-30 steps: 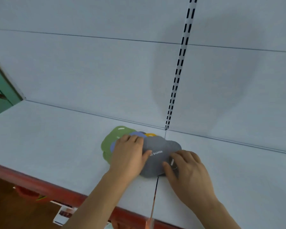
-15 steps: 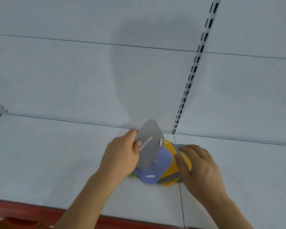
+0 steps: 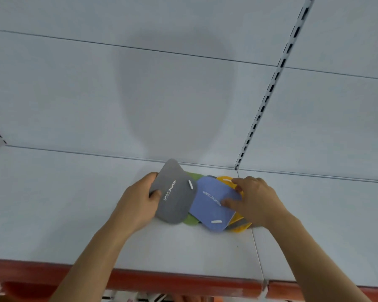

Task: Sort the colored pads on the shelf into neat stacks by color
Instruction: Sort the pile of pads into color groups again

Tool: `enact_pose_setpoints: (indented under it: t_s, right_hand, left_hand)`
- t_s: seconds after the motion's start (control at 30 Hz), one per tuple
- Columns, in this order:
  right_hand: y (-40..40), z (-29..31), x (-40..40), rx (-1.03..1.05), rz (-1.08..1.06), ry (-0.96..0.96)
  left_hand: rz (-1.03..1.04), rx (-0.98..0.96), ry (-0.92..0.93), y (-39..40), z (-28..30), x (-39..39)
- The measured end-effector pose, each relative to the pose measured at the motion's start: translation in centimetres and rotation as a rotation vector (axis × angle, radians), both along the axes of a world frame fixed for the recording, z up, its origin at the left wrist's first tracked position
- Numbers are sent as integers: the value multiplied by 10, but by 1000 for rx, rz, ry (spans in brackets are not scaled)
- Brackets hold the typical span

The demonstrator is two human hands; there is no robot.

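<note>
A mixed pile of pads lies on the white shelf [image 3: 52, 203] near its back wall. My left hand [image 3: 138, 203] pinches the left edge of a grey pad [image 3: 176, 199] printed REMOVE ODOR and holds it tilted up off the pile. My right hand [image 3: 255, 199] grips a blue pad [image 3: 210, 205], thumb on top, fingers curled over its far right edge. A green pad [image 3: 190, 221] peeks out beneath the grey and blue ones. A yellow pad [image 3: 224, 178] and another grey pad [image 3: 238, 224] lie under the blue one.
The shelf's red front edge [image 3: 162, 280] runs across the bottom. A slotted upright rail [image 3: 268, 92] climbs the white back wall just right of the pile. A seam [image 3: 258, 253] splits the shelf below my right hand.
The blue pad now lies spread out beside the grey pad, and my right hand has shifted from the yellow pad's edge to a grip on the blue one. The view has tilted down, showing the red edge.
</note>
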State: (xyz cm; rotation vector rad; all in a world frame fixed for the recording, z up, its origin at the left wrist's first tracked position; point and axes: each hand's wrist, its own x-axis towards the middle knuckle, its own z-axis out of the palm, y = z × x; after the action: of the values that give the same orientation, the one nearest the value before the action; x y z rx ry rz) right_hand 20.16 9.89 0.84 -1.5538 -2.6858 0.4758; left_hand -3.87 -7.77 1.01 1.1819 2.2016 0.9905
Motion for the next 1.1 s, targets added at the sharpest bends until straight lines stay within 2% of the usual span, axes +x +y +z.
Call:
enact_pose_setpoints:
  t_s: [0.1,0.27,0.43,0.57,0.8,0.97,1.1]
  right_hand:
    - [5,8,-5,-151,-49,69]
    - [-10,3,-5,-170,-132,276]
    - [-34,4,11,-80,-201,643]
    - [-50,16,33,50,-264,844]
    - [-74,24,95,263,-415,895]
    - [-85,24,160,290,-535,915]
    - [-91,25,227,297,-608,934]
  left_hand:
    - [-34,-16,-20,-2,2,0]
    - [-15,37,10,1,7,0]
    - [110,228,-4,8,8,8]
    - [58,323,-4,20,10,17]
    - [-55,444,-89,48,15,78]
    - [-172,457,-122,66,18,140]
    - [-259,458,-82,78,22,204]
